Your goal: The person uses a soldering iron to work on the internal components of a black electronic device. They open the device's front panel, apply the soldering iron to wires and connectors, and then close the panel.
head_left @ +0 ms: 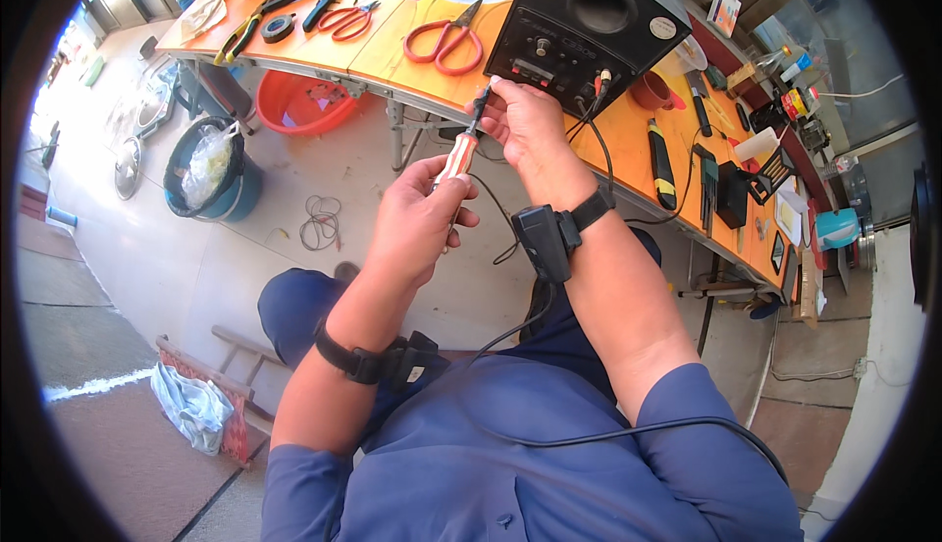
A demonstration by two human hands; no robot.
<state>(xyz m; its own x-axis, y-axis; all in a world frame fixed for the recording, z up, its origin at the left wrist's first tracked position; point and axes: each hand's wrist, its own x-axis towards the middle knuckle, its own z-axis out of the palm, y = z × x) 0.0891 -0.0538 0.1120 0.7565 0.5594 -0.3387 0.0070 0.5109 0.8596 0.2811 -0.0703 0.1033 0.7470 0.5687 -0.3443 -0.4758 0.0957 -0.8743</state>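
Observation:
My left hand point(417, 210) is wrapped around the red-and-white handle of a screwdriver point(457, 161), whose shaft points up and away from me. At the shaft's far end, my right hand point(528, 122) has its thumb and forefinger pinched around a small dark piece; what it is cannot be made out. Just beyond the right hand stands a black speaker point(579, 37) with knobs and plugged-in cables on the side facing me. Red-handled scissors point(444, 44) lie on the orange table point(388, 56), left of the speaker.
Pliers point(332, 0), small red scissors point(348, 20) and black tape point(279, 28) lie at the table's left. A utility knife point(660, 164) and a brown cup point(652, 92) are right of the speaker. On the floor stand a red basin point(306, 103) and a blue bucket point(218, 174).

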